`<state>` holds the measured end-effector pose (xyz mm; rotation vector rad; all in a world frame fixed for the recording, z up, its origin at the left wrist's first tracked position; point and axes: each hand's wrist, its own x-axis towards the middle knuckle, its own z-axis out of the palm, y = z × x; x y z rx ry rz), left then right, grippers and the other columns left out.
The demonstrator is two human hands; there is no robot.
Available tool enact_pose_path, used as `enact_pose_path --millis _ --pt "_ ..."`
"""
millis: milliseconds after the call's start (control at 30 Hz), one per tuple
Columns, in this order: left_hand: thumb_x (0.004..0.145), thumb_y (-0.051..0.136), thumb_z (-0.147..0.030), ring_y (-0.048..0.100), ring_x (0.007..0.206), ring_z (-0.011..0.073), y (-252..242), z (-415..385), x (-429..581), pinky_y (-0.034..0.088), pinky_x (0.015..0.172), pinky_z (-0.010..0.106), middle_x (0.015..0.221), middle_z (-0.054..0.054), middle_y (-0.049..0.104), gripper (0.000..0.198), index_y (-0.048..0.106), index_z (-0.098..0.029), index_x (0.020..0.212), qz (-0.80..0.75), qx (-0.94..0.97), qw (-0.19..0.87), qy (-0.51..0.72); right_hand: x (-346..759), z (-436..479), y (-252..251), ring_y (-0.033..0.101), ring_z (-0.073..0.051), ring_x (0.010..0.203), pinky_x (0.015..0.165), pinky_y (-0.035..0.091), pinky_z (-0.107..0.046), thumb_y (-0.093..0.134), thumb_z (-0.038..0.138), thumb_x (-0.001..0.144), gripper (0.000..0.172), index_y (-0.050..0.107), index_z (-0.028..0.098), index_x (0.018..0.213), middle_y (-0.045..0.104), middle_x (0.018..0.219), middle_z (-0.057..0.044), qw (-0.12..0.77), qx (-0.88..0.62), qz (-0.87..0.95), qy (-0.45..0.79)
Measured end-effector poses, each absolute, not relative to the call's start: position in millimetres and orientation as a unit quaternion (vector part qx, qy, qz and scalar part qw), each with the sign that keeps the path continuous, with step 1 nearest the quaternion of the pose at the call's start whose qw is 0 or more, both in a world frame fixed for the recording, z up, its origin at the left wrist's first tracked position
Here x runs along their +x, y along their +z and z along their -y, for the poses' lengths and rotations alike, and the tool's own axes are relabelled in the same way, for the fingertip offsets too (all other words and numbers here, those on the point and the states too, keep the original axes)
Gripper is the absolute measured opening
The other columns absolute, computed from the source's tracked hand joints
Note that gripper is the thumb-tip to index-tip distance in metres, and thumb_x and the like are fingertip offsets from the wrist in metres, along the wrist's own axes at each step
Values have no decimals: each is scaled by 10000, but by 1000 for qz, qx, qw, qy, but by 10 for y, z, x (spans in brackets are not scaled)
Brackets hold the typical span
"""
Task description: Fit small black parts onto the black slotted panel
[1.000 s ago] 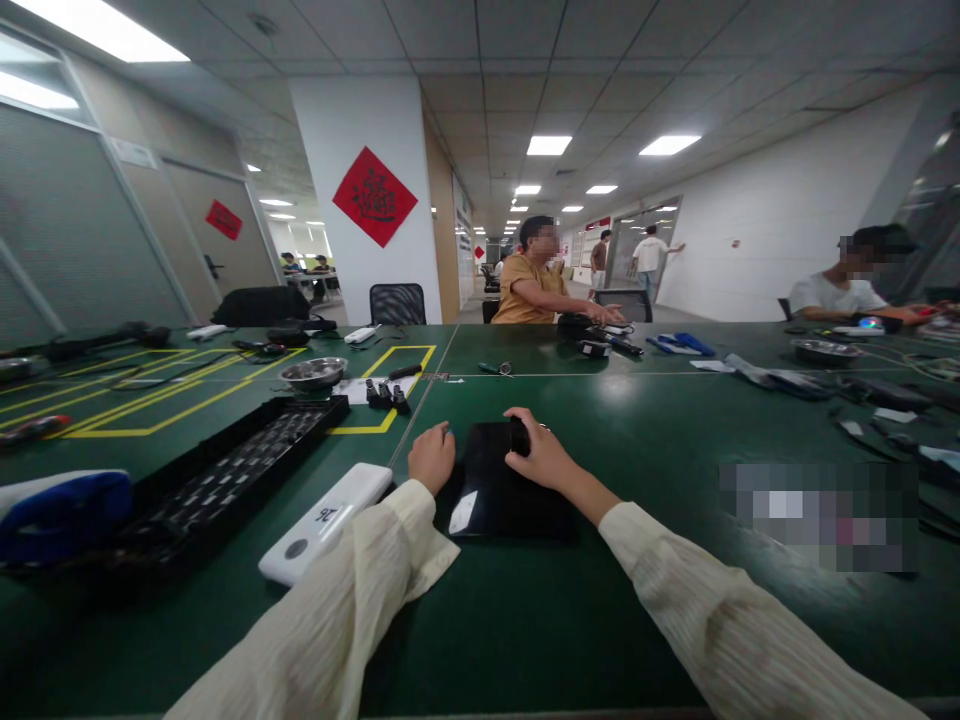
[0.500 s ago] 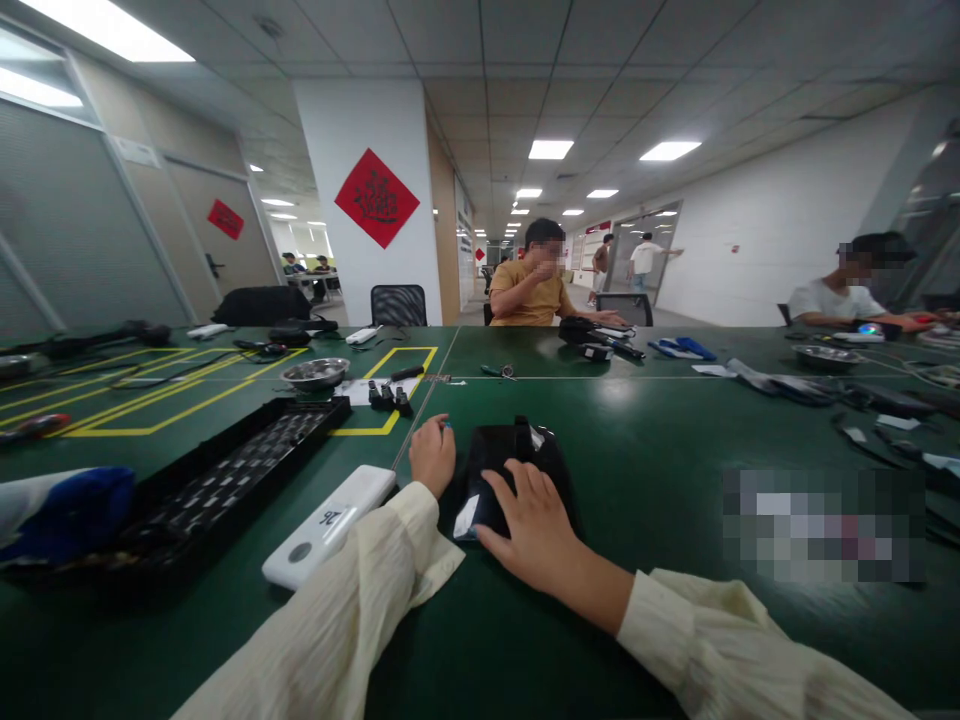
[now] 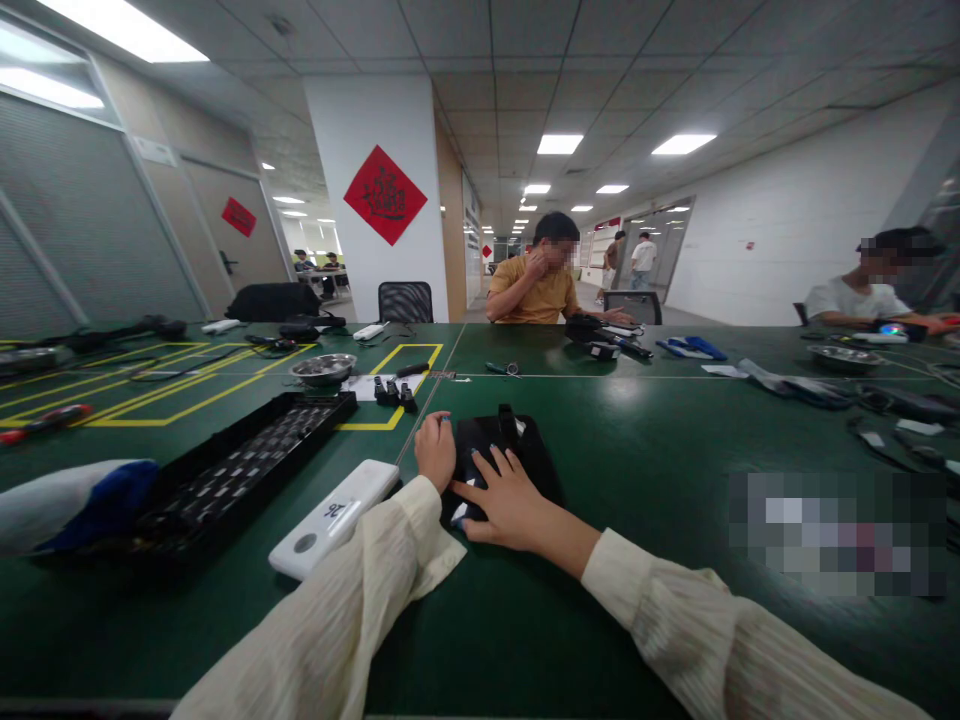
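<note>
In front of me on the green table lies a flat black pouch [image 3: 532,450] with a short loop at its far end and pale patches on its near left part. My right hand [image 3: 506,500] rests on top of it, palm down, fingers spread. Close by the pouch's left edge is my left hand [image 3: 435,450], its fingers curled in; whatever they may hold is hidden. Left of my left sleeve lies a white power bank [image 3: 334,520] marked 26.
A long black tray [image 3: 247,465] stands to the left, beside a blue and white bundle [image 3: 97,500]. Farther back are small black parts [image 3: 394,393] and a metal bowl [image 3: 324,368]. Pliers [image 3: 502,369] lie beyond the pouch. Opposite sits a person [image 3: 536,285] in a yellow shirt.
My right hand has slid left over the pouch, its fingers more spread. The pouch sits slightly farther left, closer to my left hand. My view has turned a little left.
</note>
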<state>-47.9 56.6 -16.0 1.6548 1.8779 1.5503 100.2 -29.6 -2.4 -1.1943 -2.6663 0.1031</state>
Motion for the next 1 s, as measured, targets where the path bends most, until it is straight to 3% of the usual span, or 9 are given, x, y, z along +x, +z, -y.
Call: enact_pose_path --millis 200,533,633,767,867,1000 --pt "825 335 -267 537 989 192 -111 -537 -573 422 853 352 993 25 603 205 526 -237 893 -650 452 89 605 840 210 -7 132 -430 1309 976 45 -642 461 623 746 638 416 328 1310 220 1463 -119 94 -435 894 43" --pt "793 347 -255 543 942 180 -92 -493 -515 423 858 316 907 20 591 163 506 -230 820 -595 509 99 614 1057 -88 -25 149 -452 1296 986 9 -628 429 779 638 788 482 287 1251 312 1410 -142 109 -504 856 36" --pt "775 369 -244 548 925 183 -75 -482 -508 425 853 318 873 10 595 154 520 -229 802 -594 514 116 608 1243 -247 -39 194 -428 1293 1012 -27 -588 417 751 674 738 519 247 1203 377 1357 -155 112 -532 839 8" --pt "765 384 -252 564 838 182 -62 -462 -505 444 784 308 791 -3 588 168 545 -227 804 -596 515 138 601 1553 -428 -68 221 -391 1298 1022 45 -577 388 614 785 540 530 253 1162 380 1354 -129 97 -567 818 21" --pt "758 389 -255 563 781 176 -72 -468 -504 447 739 299 762 -9 587 176 559 -228 797 -597 517 151 595 1806 -548 -83 210 -378 1306 1013 71 -590 385 549 811 501 484 277 1221 343 1388 -98 72 -602 795 31" --pt "755 386 -255 561 769 172 -97 -494 -501 443 721 289 764 -6 592 179 560 -219 781 -585 535 155 590 2146 -705 -79 134 -331 1339 1058 89 -495 279 559 840 662 254 218 1407 209 1467 -93 4 -656 752 55"
